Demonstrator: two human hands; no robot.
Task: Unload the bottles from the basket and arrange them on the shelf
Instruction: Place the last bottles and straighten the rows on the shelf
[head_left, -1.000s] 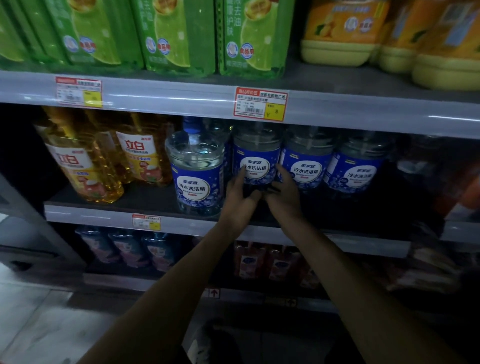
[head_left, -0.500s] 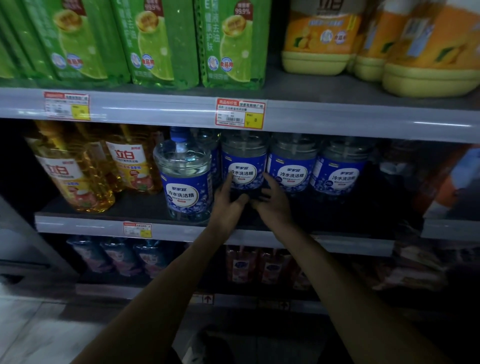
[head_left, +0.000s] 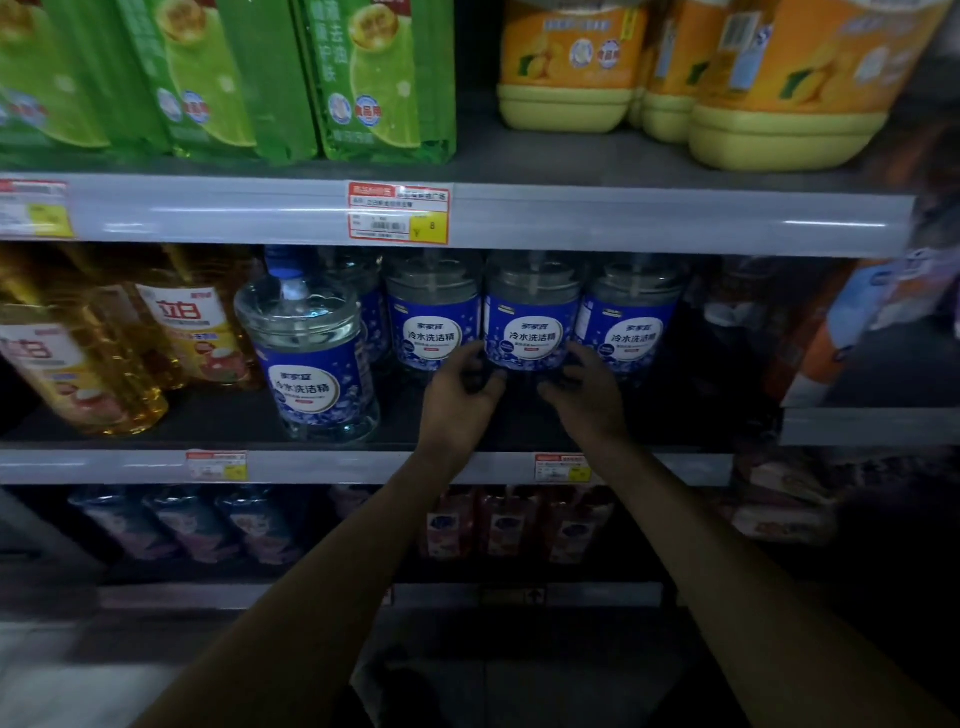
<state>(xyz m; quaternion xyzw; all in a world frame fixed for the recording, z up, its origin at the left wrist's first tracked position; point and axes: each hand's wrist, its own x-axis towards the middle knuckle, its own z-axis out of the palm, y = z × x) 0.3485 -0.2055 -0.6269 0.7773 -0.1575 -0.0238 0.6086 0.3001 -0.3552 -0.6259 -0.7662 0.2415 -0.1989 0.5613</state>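
Standing upright, clear blue-labelled bottle

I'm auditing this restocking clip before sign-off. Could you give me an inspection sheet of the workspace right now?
Surface: dark middle shelf, grey front rail, dimly lit.
Job's things: clear plastic bottles with blue labels stand upright, three in a back row, one blue-capped bottle nearer the front edge; basket not in view.
Clutter: amber bottles with yellow labels at left; green refill packs and orange-yellow jugs on the shelf above.
Hands: left hand and right hand flank the middle back-row bottle low down, fingers curled; grip too dark to confirm.
Cables: nothing seen.
Surroundings: red-and-yellow price tag on upper rail; blurred bottles on lower shelf.
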